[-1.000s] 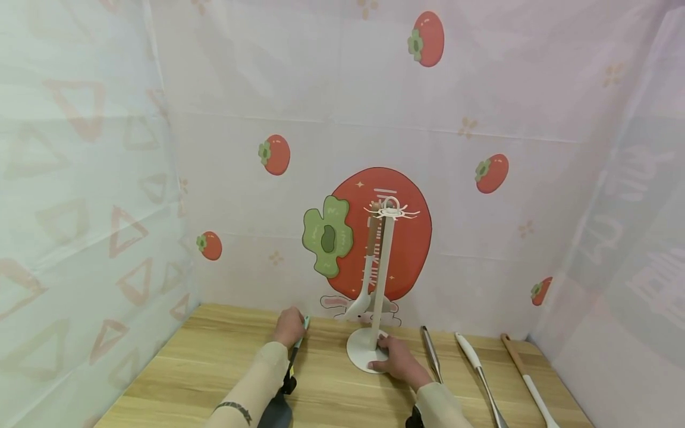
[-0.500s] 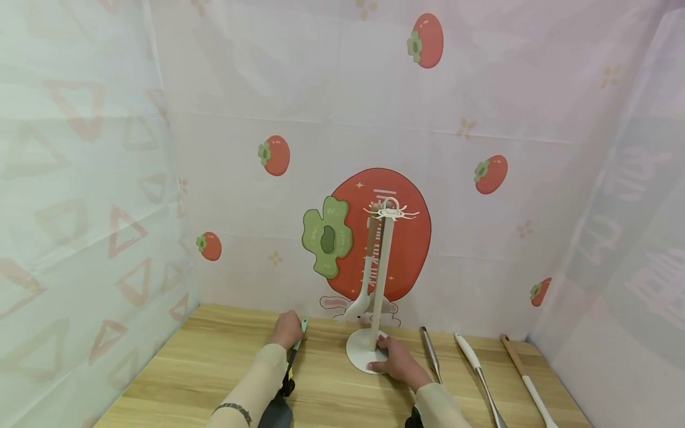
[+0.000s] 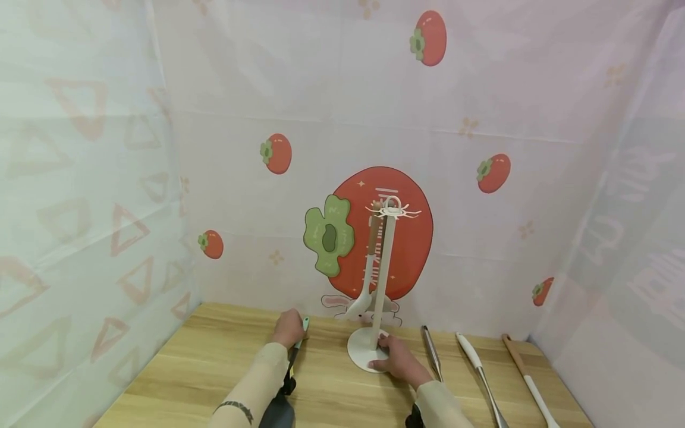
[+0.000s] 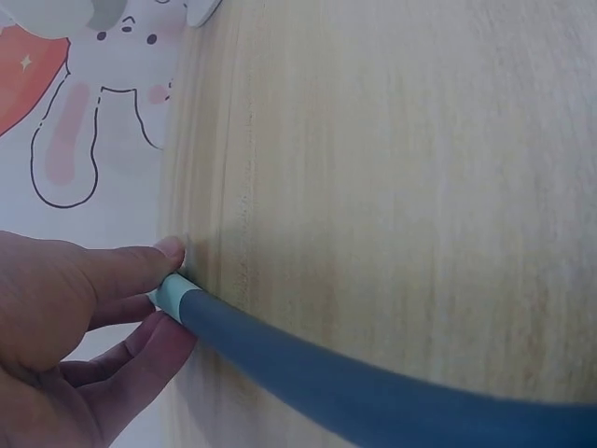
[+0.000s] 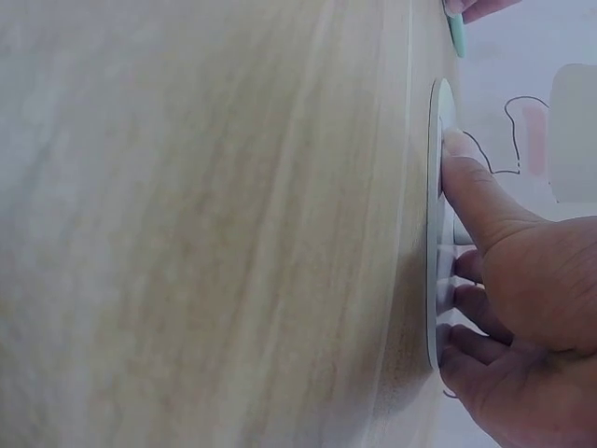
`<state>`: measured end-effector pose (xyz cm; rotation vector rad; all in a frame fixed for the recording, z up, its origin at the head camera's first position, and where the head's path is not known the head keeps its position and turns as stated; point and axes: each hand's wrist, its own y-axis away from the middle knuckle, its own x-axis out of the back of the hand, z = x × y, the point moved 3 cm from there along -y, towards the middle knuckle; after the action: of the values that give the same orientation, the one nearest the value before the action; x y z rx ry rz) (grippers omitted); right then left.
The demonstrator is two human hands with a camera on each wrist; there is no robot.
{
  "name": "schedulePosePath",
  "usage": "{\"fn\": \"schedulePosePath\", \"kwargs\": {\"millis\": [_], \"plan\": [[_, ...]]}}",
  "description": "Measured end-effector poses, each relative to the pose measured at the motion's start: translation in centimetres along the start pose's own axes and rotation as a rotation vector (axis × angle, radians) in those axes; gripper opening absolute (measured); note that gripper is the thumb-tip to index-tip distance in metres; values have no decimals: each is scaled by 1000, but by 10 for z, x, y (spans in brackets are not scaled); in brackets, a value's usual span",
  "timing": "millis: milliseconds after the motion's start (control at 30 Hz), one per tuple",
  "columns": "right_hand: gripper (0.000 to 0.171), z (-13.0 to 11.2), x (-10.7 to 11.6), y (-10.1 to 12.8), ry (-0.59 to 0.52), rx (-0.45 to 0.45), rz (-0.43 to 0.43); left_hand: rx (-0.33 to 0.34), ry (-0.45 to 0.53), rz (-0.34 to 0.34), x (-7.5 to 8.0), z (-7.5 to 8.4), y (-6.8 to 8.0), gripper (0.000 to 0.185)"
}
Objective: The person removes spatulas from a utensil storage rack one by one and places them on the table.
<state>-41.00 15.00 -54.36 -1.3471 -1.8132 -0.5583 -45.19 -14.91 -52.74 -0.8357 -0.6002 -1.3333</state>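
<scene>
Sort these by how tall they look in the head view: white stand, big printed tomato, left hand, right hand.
1. White stand
2. Big printed tomato
3. Right hand
4. Left hand

The right hand may look larger partly because it seems nearer the camera.

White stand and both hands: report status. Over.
Left hand pinching green-ended utensil. Right hand gripping base of white stand. Stand upright, brown-handled utensil hanging on it. Three loose utensils to its right, none between hands.
</scene>
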Motion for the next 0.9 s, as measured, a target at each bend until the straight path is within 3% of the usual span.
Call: {"fn": "schedulePosePath", "kwargs": {"millis": [300, 533, 733, 900], "plan": [[63, -1, 3, 1, -1, -20, 2, 14, 60, -15, 7, 3, -2, 25], [63, 0, 3, -1, -7, -13, 11, -89, 98, 53, 18, 9, -13, 35], [64, 1, 1, -2, 6, 11, 10, -129, 212, 47, 38, 37, -16, 36], [62, 0, 0, 0, 7, 12, 16, -225, 304, 79, 52, 69, -16, 33]]}}
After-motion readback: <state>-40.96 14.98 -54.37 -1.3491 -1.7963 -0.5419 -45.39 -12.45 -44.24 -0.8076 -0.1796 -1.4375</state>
